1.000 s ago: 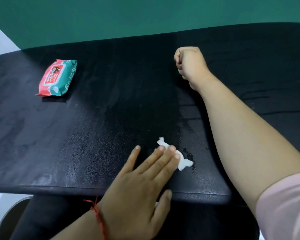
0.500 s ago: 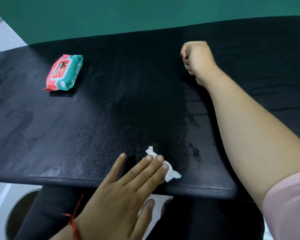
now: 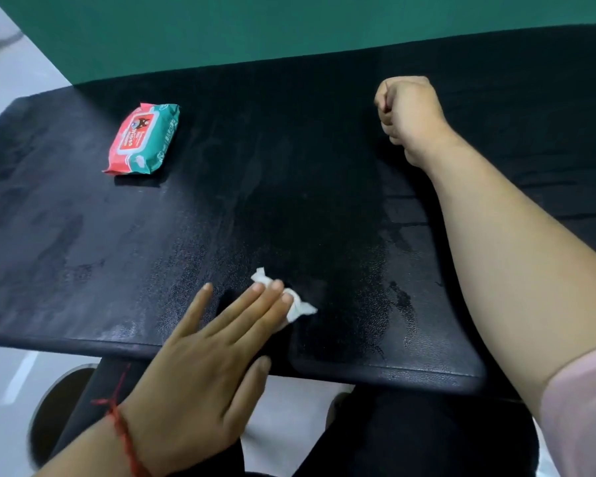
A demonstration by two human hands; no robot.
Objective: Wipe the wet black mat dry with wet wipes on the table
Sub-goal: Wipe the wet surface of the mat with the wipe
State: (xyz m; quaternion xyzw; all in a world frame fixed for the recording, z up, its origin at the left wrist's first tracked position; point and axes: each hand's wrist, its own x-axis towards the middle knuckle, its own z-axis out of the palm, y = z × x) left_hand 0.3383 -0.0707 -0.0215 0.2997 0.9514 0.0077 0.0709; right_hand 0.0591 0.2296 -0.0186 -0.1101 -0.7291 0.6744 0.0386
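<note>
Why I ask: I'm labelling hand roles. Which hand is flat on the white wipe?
The left hand: its straight fingers press the white wipe onto the black mat. The right hand is a fist farther back, apart from it.

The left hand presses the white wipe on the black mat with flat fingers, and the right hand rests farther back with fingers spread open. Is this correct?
No. In the head view the right hand is curled into a fist, not spread open. The rest holds: the left hand presses the white wipe on the black mat with flat fingers.
</note>
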